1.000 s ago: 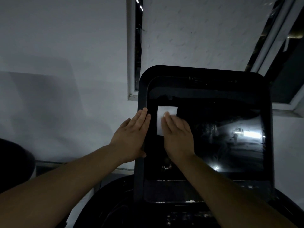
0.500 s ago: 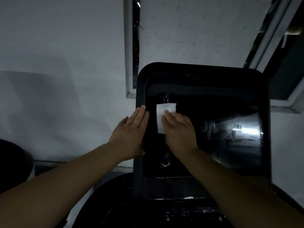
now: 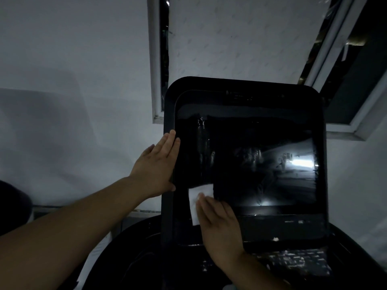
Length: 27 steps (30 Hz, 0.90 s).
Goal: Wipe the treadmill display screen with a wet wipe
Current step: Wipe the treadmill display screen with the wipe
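- Two bare forearms reach up from the bottom edge, one to each side of the dark console.
- Right hand (image 3: pixel 219 225), nearest, lies flat with fingers straight and together, palm pressing the wipe (image 3: pixel 199 197) against the glass near the screen's lower left corner.
- Most of the wipe is bare: a white, roughly square sheet sticking out above and to the left of the fingertips, its lower right part under the hand.
- Left hand (image 3: pixel 156 164) is open and flat too, fingers together, laid along the left rim of the frame (image 3: pixel 167 216); it holds nothing and sits apart from the wipe, higher and to the left.
- Screen (image 3: pixel 261 160) is black and glossy, with faint vertical streaks down its left part and a bright glare patch at the right edge.
- Beyond the console stands a pale wall (image 3: pixel 73 59), with a window frame (image 3: pixel 155 59) behind its top.
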Tool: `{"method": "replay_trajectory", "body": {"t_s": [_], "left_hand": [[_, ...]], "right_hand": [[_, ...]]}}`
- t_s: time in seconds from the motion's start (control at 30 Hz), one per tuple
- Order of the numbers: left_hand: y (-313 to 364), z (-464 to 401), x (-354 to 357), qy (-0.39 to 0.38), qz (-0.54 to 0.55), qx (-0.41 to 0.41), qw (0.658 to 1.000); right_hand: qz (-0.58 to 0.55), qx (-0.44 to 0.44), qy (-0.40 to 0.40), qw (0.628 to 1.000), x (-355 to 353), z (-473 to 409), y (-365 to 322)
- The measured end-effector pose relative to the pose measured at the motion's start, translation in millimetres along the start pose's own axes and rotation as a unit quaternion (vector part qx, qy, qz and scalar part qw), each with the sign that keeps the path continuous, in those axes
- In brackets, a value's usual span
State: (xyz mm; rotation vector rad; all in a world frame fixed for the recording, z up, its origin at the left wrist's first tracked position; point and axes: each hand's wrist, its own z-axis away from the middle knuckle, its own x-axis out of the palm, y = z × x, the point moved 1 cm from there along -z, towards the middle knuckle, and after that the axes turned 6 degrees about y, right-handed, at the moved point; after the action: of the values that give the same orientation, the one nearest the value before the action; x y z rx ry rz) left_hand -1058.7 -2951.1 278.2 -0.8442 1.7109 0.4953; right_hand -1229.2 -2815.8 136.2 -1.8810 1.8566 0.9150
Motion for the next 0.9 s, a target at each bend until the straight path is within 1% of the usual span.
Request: {"method": "replay_trajectory", "body": {"t_s": [0.13,0.23,0.43,0.67,0.9], "left_hand": [[-0.3,-0.3,1.2,0.001,-0.001,0.0,1.0],[-0.5,-0.3,1.6,0.002,-0.002,0.001,1.0],[-2.1,-0.7,2.9,0.012,0.0,0.003,1.0],[-2.9,-1.1,4.2,0.015,0.002,0.007,1.0],[-4.0,-1.7,7.7,0.03,0.007,0.006,1.0]], "right_hand": [[0.016,0.008,-0.006,1.0,-0.1,9.5,-4.2],[0.018,0.024,0.001,1.0,1.0,-1.8,2.2],[0.022,0.059,0.007,0.998,2.1,-69.7,34.3],[0.049,0.053,0.014,0.997,1.6,-133.2,59.9],[0.055,0.065,0.019,0.996,4.4,-189.3,62.6]]}}
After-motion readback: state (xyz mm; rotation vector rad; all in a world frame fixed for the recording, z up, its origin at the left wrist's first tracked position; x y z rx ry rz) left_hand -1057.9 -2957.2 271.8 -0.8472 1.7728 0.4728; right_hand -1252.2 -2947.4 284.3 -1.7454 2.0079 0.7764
